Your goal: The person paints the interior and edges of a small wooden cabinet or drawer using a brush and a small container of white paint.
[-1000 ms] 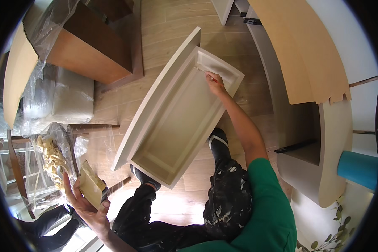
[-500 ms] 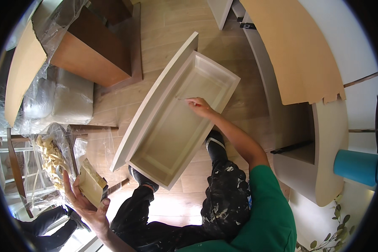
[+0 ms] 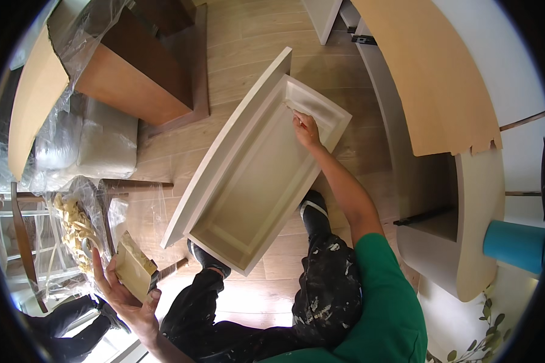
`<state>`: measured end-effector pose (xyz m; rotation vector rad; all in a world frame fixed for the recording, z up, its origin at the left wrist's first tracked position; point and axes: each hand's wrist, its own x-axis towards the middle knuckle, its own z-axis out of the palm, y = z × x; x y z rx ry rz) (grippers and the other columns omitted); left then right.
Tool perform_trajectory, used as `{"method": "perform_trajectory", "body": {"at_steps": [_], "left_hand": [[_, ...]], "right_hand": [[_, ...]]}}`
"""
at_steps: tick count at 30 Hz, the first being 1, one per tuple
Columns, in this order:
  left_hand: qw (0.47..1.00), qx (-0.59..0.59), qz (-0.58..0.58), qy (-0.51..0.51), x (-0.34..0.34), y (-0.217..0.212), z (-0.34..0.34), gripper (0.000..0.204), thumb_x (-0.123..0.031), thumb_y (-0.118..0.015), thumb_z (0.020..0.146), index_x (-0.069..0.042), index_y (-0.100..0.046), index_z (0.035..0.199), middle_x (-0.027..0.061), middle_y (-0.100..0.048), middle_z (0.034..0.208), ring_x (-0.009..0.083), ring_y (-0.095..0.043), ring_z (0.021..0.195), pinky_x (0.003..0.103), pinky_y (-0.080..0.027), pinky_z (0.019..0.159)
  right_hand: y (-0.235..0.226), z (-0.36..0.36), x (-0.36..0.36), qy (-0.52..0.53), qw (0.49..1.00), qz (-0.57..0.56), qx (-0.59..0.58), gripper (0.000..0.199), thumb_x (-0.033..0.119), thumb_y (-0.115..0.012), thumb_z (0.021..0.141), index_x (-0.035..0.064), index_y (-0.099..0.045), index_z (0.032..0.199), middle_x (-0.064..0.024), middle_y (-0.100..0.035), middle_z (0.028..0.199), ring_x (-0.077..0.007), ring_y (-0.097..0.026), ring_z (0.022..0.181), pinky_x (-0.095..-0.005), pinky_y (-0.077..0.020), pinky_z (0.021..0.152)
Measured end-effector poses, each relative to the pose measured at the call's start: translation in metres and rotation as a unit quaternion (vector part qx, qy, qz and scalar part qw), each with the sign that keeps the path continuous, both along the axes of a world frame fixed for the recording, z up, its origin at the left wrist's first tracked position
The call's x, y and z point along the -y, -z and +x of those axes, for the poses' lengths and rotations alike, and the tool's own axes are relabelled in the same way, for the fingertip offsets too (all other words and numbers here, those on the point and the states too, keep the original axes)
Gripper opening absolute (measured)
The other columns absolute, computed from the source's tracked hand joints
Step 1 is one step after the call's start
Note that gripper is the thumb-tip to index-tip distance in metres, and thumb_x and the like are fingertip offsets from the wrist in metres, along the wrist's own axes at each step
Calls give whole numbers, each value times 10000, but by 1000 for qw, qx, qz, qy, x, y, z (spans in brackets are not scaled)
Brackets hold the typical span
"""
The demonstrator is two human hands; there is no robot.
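Note:
A pale beige drawer (image 3: pixel 242 199) with a long front panel (image 3: pixel 224 151) lies at a slant before me, its open side up. My right hand (image 3: pixel 307 128) is over its far end, the fingers closed on a thin brush (image 3: pixel 289 107). The brush's tip is at the inner far corner, near the front panel; most of its handle is hidden by my fingers. At the lower left, my left hand (image 3: pixel 127 299) grips a small cut-open carton (image 3: pixel 134 266), cream inside with a dark outer edge. A pale ring (image 3: pixel 89 243) shows by my index fingertip; whether I hold it, I cannot tell.
On the right stands a beige cabinet (image 3: pixel 478 230) with an open bay and cardboard (image 3: pixel 430 78) over it. A teal cylinder (image 3: pixel 513 246) is beside it. Brown furniture (image 3: pixel 139 78), plastic-wrapped bundles (image 3: pixel 106 139) and crumpled masking tape (image 3: pixel 75 224) fill the left. Another person's legs (image 3: pixel 63 330) show lower left.
My right hand has moved with the brush from the middle of the drawer to its far end. My left hand keeps its grip on the carton. The view has shifted slightly.

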<state>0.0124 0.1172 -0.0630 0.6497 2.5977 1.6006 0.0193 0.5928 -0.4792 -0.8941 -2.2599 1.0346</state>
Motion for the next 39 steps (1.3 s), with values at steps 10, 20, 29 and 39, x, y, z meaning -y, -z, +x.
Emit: {"method": "perform_trajectory", "body": {"at_steps": [10, 20, 29, 39], "left_hand": [[1000, 18, -6, -15, 2, 1, 3, 1262, -455, -951, 696, -56, -212, 1638, 116, -549, 1266, 222, -577, 1164, 353, -470, 1017], [1000, 6, -13, -6, 1, 4, 1, 1244, -471, -934, 714, -51, -213, 1636, 109, -537, 1257, 215, -571, 1139, 340, -479, 971], [1000, -5, -20, -2, 3, 4, 0, 1235, -451, -931, 718, -46, -212, 1636, 113, -542, 1260, 212, -562, 1133, 334, -471, 975], [996, 55, 64, 22, 0, -1, 10, 1183, -244, -925, 709, -59, -214, 1636, 116, -567, 1273, 246, -591, 1166, 371, -480, 1017]], "right_hand": [[24, -16, 20, 32, 995, 31, -85, 224, 138, -587, 957, -22, -687, 1077, -174, -702, 948, -393, -621, 863, -474, -522, 800], [15, -22, 25, 81, 994, 1, -73, 198, 144, -596, 949, 6, -689, 1054, -171, -695, 931, -381, -617, 878, -480, -514, 820], [10, -24, 16, 51, 995, 36, -75, 235, 126, -573, 944, 14, -694, 1111, -202, -689, 905, -421, -614, 858, -522, -505, 758], [-59, 22, 52, 83, 978, -171, -84, 225, 154, -563, 1013, -23, -677, 1092, -148, -653, 798, -227, -623, 717, -361, -516, 724]]}}
